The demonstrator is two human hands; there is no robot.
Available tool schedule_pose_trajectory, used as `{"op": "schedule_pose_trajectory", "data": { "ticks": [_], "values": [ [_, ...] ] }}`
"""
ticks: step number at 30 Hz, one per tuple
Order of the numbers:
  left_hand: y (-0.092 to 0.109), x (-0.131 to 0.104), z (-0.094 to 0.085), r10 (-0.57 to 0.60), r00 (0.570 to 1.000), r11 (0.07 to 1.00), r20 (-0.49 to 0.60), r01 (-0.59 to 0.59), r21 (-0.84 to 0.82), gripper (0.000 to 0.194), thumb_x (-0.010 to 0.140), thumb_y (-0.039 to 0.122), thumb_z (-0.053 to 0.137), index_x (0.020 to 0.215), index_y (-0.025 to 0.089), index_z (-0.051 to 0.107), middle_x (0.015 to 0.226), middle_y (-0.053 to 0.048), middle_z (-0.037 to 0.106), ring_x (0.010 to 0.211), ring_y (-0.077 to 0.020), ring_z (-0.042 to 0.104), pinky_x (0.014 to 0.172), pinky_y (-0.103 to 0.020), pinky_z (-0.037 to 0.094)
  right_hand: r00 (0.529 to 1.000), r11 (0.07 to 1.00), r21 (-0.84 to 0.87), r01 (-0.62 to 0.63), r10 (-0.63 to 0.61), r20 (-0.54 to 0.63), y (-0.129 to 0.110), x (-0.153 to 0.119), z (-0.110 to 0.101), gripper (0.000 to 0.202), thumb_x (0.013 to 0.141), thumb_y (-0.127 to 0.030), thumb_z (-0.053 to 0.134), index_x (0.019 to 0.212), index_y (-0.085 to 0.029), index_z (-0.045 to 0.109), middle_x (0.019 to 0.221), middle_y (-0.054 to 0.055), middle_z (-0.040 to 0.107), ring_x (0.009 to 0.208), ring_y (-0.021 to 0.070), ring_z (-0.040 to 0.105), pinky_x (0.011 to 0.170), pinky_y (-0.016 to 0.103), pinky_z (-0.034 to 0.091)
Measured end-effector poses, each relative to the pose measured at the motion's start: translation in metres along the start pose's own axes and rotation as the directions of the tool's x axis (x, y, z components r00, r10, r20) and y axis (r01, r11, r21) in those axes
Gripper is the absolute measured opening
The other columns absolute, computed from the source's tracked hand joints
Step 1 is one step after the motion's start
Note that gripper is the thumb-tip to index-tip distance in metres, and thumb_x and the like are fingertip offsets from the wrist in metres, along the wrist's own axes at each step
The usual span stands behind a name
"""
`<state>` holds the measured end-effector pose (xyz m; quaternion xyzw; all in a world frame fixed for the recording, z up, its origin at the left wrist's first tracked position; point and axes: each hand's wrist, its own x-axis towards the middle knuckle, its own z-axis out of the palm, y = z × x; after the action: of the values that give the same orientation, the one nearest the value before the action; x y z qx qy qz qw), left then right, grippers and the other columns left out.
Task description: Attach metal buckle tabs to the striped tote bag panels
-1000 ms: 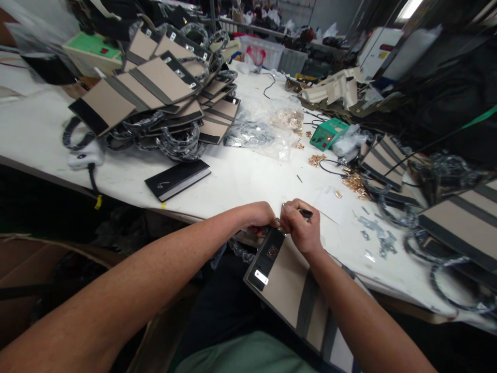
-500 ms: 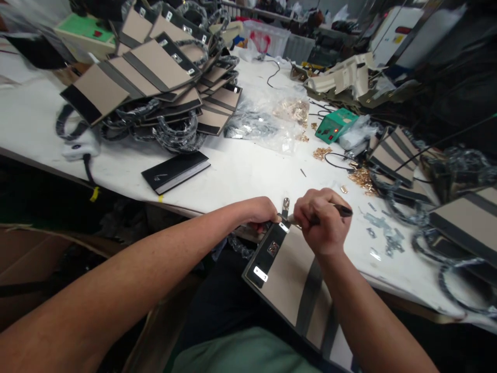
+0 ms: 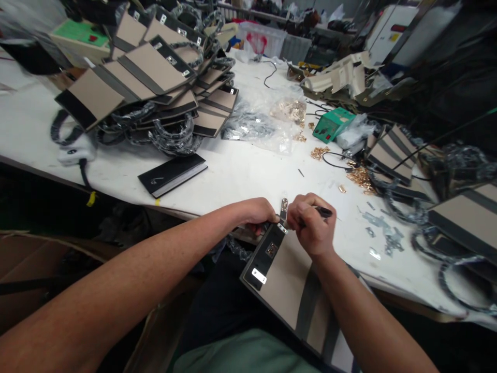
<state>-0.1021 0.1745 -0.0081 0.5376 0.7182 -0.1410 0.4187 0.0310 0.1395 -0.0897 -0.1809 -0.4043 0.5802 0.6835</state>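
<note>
A beige bag panel (image 3: 287, 274) with dark grey bands slants from the table edge across my lap. Its black end strip carries a small metal fitting (image 3: 272, 250) and a white plate (image 3: 259, 276). My left hand (image 3: 263, 213) is closed on the strip's far corner, its fingers partly hidden beneath. My right hand (image 3: 313, 224) grips a slim dark-handled tool (image 3: 323, 212); its working end is hidden near that corner. Between the hands, a strap with a shiny metal end (image 3: 284, 205) points away from me.
Stacked bag panels (image 3: 155, 67) with plastic-wrapped handles stand at the left, behind a black notebook (image 3: 173, 175). Gold-coloured parts (image 3: 360, 179), metal plates (image 3: 388, 235) and a green box (image 3: 333, 124) lie to the right. More panels (image 3: 466, 217) sit at the right edge.
My right hand has shifted left and slightly down with the tool, closer to the corner and my left hand. The white plate near the corner is now partly covered. The box's red light looks dimmer.
</note>
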Motion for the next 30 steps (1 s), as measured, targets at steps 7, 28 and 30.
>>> {"op": "schedule_pose_trajectory", "data": {
  "ticks": [7,28,30],
  "values": [
    [0.0,-0.001,0.002,0.003,1.0,1.0,-0.003,-0.003,-0.024,0.024,0.088,0.028,0.058,0.069,0.014,0.061,0.046,0.001,0.054,0.038,-0.0138,0.052,0.045,-0.025,0.039,0.995,0.997,0.077,0.019,-0.011,-0.096,-0.002,-0.016,-0.005,0.033,0.089,-0.033,0.062,0.063,-0.022,0.046,0.055,-0.005,0.045,0.046,0.0104,0.041,0.045,0.026,0.032],
    [0.012,-0.077,0.019,0.435,0.885,0.883,-0.169,-0.381,0.275,0.033,0.086,0.047,0.051,0.069,0.019,0.052,0.06,0.004,0.048,0.057,-0.0128,0.052,0.054,-0.022,0.038,0.985,0.665,-0.746,0.044,0.096,0.144,-0.04,-0.048,-0.091,0.045,0.09,-0.052,0.06,0.126,-0.027,0.067,0.117,0.008,0.069,0.11,0.0282,0.064,0.097,0.039,0.05],
    [0.024,-0.096,0.022,0.531,0.825,0.807,-0.193,-0.424,0.411,0.033,0.087,0.043,0.053,0.066,0.019,0.053,0.06,0.004,0.048,0.061,-0.0122,0.05,0.057,-0.022,0.036,0.944,0.703,-0.708,-0.068,0.275,0.182,-0.06,-0.076,-0.1,0.042,0.089,-0.057,0.059,0.12,-0.032,0.072,0.115,0.004,0.072,0.108,0.0308,0.066,0.094,0.039,0.053]
  ]
}}
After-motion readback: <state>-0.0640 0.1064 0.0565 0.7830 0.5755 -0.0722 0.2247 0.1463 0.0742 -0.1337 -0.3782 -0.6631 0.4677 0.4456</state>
